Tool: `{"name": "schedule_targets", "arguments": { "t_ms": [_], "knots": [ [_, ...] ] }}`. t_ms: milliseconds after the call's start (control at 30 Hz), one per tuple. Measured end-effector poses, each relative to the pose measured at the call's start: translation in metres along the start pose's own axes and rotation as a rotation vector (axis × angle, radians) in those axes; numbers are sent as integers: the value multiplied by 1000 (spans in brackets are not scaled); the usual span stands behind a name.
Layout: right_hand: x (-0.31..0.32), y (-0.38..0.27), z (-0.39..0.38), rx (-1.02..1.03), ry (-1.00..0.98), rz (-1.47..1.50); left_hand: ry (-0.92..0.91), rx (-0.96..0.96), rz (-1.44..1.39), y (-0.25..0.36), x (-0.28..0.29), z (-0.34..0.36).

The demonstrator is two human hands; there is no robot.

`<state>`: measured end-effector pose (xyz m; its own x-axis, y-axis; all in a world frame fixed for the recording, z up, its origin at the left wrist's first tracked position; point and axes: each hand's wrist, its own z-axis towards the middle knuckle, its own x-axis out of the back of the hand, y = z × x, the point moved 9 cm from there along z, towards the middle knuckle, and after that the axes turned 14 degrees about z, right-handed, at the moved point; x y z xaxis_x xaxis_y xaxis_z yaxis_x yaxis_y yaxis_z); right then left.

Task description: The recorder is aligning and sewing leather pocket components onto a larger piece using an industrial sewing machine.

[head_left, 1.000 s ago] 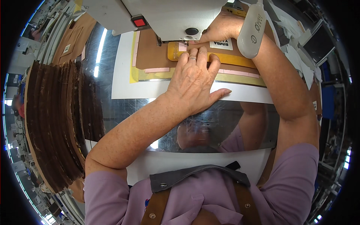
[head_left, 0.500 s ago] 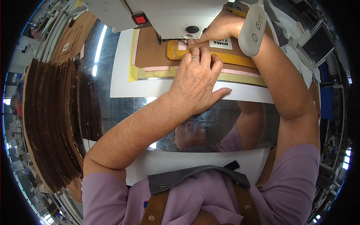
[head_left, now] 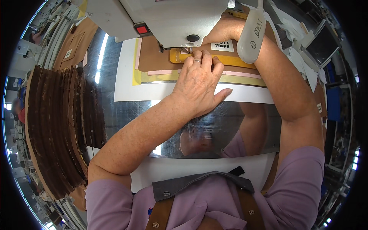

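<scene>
My left hand (head_left: 197, 82) lies flat, palm down, on a brown panel (head_left: 153, 57) with yellow and pink strips along its edges. Its fingertips press a yellow strip (head_left: 237, 60) just in front of the presser foot (head_left: 188, 50) of a white sewing machine (head_left: 180, 23); the thumb sticks out sideways over a white sheet (head_left: 130, 90). Around the right side of the machine head reaches my right hand (head_left: 224, 30). Its fingers are hidden behind the head, near a white printed label (head_left: 223, 46) on the brown piece.
A tall stack of dark brown panels (head_left: 57, 126) stands at the left, beside the shiny metal table plate (head_left: 165, 130). Over my right forearm hangs a white lamp head (head_left: 251, 38). Brown pieces (head_left: 73, 42) lie far left; a dark screen (head_left: 326, 44) stands far right.
The view has shifted slightly, and the machine head sits lower in it. It now hides the right fingertips and more of the yellow strip's end. My left hand stays on the work.
</scene>
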<state>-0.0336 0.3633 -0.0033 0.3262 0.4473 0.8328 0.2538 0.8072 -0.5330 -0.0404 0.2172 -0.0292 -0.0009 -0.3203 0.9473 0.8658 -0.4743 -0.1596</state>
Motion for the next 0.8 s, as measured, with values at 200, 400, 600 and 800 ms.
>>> {"name": "schedule_targets", "arguments": {
  "t_ms": [200, 400, 600, 800],
  "knots": [
    [-4, 3, -3, -111, 12, -34, 29, 3, -2, -1, 1, -4],
    [-3, 9, -4, -227, 24, -73, -59, 3, -15, -3, -1, -2],
    [-1, 13, -8, -349, 41, -110, -2, -21, -52, 6, 10, -8],
    [-9, 2, -20, -445, 63, -139, 1, -35, -98, 9, 20, -27]
  ]
}}
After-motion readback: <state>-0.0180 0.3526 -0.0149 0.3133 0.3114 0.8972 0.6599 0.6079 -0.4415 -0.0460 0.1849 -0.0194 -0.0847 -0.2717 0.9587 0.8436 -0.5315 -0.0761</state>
